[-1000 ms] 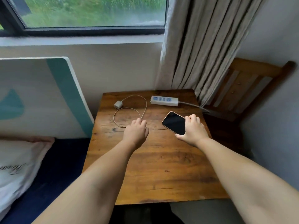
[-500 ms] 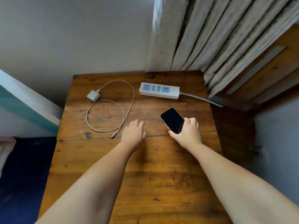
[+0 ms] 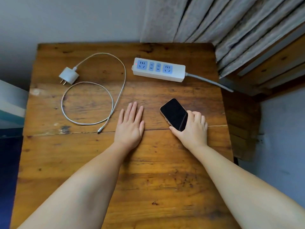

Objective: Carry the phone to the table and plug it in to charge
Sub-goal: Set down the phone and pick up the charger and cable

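A black-screened phone (image 3: 173, 113) is on the wooden table (image 3: 148, 179), right of centre, screen up. My right hand (image 3: 191, 129) grips its near end, thumb under the left edge. My left hand (image 3: 130, 124) lies flat on the wood with fingers stretched out, holding nothing. A white charger plug (image 3: 69, 75) lies at the far left, its pale cable (image 3: 92, 100) looped on the table. The cable's free connector (image 3: 100, 130) ends just left of my left hand. A white power strip (image 3: 159, 69) with blue sockets lies at the back.
The strip's grey cord (image 3: 209, 81) runs off the table's right edge. Striped curtains (image 3: 214, 22) hang at the back right over a wooden chair (image 3: 272, 63). A wall stands behind the table. A bed's dark sheet (image 3: 9, 162) lies to the left.
The view has tilted down and drawn closer over the table. My left hand has uncurled and flattened on the wood. My right hand still holds the phone, now lower toward the table.
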A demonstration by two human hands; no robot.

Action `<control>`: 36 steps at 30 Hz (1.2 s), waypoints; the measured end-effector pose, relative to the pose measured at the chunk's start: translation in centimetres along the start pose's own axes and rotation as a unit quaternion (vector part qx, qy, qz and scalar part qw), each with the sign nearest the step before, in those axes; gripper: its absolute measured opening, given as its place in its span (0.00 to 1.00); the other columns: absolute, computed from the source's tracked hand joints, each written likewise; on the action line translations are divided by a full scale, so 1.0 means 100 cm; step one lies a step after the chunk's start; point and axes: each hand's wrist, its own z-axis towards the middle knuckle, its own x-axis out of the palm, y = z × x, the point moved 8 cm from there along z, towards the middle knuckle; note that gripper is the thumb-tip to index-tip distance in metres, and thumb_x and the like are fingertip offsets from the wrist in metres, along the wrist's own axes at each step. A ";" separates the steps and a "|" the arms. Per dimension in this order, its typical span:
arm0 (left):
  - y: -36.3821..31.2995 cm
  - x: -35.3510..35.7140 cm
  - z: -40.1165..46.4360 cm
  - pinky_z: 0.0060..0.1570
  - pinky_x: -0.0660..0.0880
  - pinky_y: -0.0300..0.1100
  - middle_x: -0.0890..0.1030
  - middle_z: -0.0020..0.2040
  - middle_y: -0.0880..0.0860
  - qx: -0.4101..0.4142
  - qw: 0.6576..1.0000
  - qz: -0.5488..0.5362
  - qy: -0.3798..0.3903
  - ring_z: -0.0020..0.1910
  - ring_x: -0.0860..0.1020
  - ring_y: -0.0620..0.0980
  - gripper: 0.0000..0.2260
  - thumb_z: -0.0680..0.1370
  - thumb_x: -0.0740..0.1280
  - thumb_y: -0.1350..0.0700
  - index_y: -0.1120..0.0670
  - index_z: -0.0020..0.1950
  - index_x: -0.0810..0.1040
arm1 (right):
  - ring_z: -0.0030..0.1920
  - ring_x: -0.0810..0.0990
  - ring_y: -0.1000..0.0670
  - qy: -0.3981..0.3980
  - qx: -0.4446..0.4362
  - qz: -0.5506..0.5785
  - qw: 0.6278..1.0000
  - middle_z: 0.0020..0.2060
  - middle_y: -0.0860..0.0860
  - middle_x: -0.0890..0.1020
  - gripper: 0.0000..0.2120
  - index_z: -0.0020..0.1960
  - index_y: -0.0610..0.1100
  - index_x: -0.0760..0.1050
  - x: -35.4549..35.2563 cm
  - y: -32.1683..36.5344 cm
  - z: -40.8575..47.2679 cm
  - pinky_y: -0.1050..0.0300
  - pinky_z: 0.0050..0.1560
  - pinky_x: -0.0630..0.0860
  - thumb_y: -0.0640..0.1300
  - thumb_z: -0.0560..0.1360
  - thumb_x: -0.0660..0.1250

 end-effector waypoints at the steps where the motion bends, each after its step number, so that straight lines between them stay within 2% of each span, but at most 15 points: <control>1: 0.000 -0.001 0.000 0.74 0.45 0.53 0.54 0.78 0.56 -0.001 1.000 -0.003 -0.001 0.77 0.48 0.53 0.25 0.80 0.48 0.47 0.52 0.76 0.53 | 0.60 0.70 0.43 -0.001 -0.001 -0.002 1.000 0.61 0.44 0.73 0.38 0.65 0.43 0.67 0.000 0.001 -0.001 0.47 0.60 0.70 0.66 0.65 0.68; 11: -0.002 -0.004 0.001 0.73 0.38 0.50 0.45 0.79 0.54 0.000 0.998 -0.012 0.061 0.77 0.41 0.52 0.25 0.81 0.46 0.46 0.51 0.77 0.44 | 0.64 0.68 0.43 0.048 0.025 -0.036 0.998 0.64 0.44 0.70 0.40 0.68 0.43 0.64 -0.003 0.004 0.005 0.46 0.62 0.69 0.70 0.67 0.62; 13: -0.002 -0.014 0.002 0.74 0.42 0.50 0.48 0.79 0.55 0.017 0.997 -0.031 0.068 0.77 0.44 0.52 0.25 0.81 0.48 0.47 0.51 0.77 0.46 | 0.64 0.67 0.43 0.032 0.041 -0.015 0.999 0.64 0.43 0.70 0.37 0.68 0.42 0.64 -0.014 0.016 0.018 0.45 0.62 0.68 0.67 0.70 0.60; 14: -0.002 -0.022 0.002 0.75 0.46 0.50 0.53 0.78 0.55 0.027 0.996 -0.050 0.063 0.77 0.50 0.53 0.25 0.81 0.51 0.48 0.52 0.77 0.50 | 0.64 0.67 0.42 0.019 0.041 0.004 0.999 0.64 0.43 0.71 0.34 0.68 0.42 0.65 -0.020 0.027 0.027 0.44 0.62 0.67 0.65 0.72 0.59; 15: 0.004 -0.033 0.001 0.73 0.53 0.50 0.59 0.76 0.56 0.029 0.996 -0.071 0.046 0.75 0.57 0.55 0.24 0.80 0.55 0.50 0.53 0.76 0.55 | 0.64 0.68 0.42 0.007 0.028 0.027 0.999 0.63 0.43 0.72 0.31 0.67 0.42 0.66 -0.025 0.046 0.038 0.45 0.62 0.67 0.62 0.74 0.59; 17: 0.026 -0.055 -0.006 0.64 0.66 0.51 0.73 0.66 0.57 0.009 0.995 -0.093 -0.017 0.65 0.71 0.57 0.21 0.77 0.61 0.53 0.56 0.69 0.67 | 0.63 0.69 0.44 -0.006 -0.026 0.074 0.997 0.61 0.44 0.74 0.24 0.65 0.43 0.68 -0.030 0.093 0.059 0.46 0.62 0.67 0.58 0.76 0.59; 19: 0.056 -0.066 -0.016 0.53 0.70 0.51 0.78 0.55 0.56 -0.040 0.993 -0.092 -0.058 0.54 0.75 0.58 0.15 0.75 0.64 0.52 0.56 0.60 0.73 | 0.63 0.70 0.46 -0.006 -0.094 0.109 0.990 0.60 0.46 0.75 0.19 0.63 0.45 0.70 -0.029 0.140 0.073 0.46 0.63 0.68 0.54 0.77 0.60; 21: 0.090 -0.063 -0.028 0.49 0.69 0.50 0.77 0.50 0.55 -0.090 0.991 -0.086 -0.043 0.50 0.74 0.57 0.12 0.75 0.65 0.50 0.56 0.53 0.74 | 0.63 0.71 0.48 0.012 -0.159 0.112 0.981 0.59 0.48 0.76 0.17 0.63 0.47 0.71 -0.018 0.188 0.082 0.47 0.64 0.68 0.52 0.77 0.61; 25: 0.126 -0.046 -0.045 0.51 0.66 0.48 0.74 0.51 0.54 -0.112 0.993 -0.034 0.014 0.53 0.71 0.56 0.14 0.76 0.61 0.45 0.54 0.52 0.72 | 0.63 0.71 0.46 0.041 -0.256 0.075 0.963 0.61 0.47 0.76 0.16 0.63 0.47 0.72 0.007 0.275 0.095 0.46 0.65 0.67 0.48 0.77 0.62; 29: 0.127 -0.053 -0.043 0.48 0.66 0.49 0.76 0.49 0.56 -0.071 0.995 -0.062 -0.026 0.50 0.73 0.57 0.10 0.77 0.62 0.49 0.56 0.50 0.75 | 0.67 0.67 0.42 0.058 -0.346 0.012 0.936 0.67 0.44 0.71 0.22 0.69 0.46 0.66 0.025 0.347 0.107 0.43 0.65 0.64 0.44 0.76 0.62; 33: 0.133 -0.062 -0.044 0.42 0.71 0.49 0.77 0.41 0.57 -0.053 0.989 -0.117 -0.072 0.42 0.75 0.60 0.06 0.74 0.68 0.55 0.58 0.43 0.75 | 0.76 0.53 0.44 0.159 -0.402 -0.040 0.901 0.75 0.47 0.59 0.29 0.75 0.51 0.55 0.055 0.398 0.114 0.39 0.74 0.48 0.42 0.76 0.60; 34: 0.134 -0.062 -0.044 0.42 0.71 0.49 0.76 0.40 0.57 -0.054 0.987 -0.132 -0.076 0.42 0.75 0.59 0.06 0.73 0.68 0.56 0.58 0.42 0.75 | 0.76 0.52 0.45 0.187 -0.404 -0.067 0.893 0.75 0.47 0.59 0.30 0.75 0.51 0.54 0.064 0.403 0.116 0.37 0.74 0.46 0.43 0.76 0.60; 36: 0.139 -0.063 -0.045 0.43 0.70 0.49 0.76 0.39 0.57 -0.066 0.980 -0.169 -0.078 0.42 0.74 0.59 0.06 0.74 0.67 0.56 0.58 0.42 0.74 | 0.74 0.57 0.42 0.215 -0.400 -0.106 0.885 0.73 0.45 0.64 0.30 0.75 0.50 0.56 0.073 0.408 0.118 0.35 0.73 0.45 0.45 0.75 0.61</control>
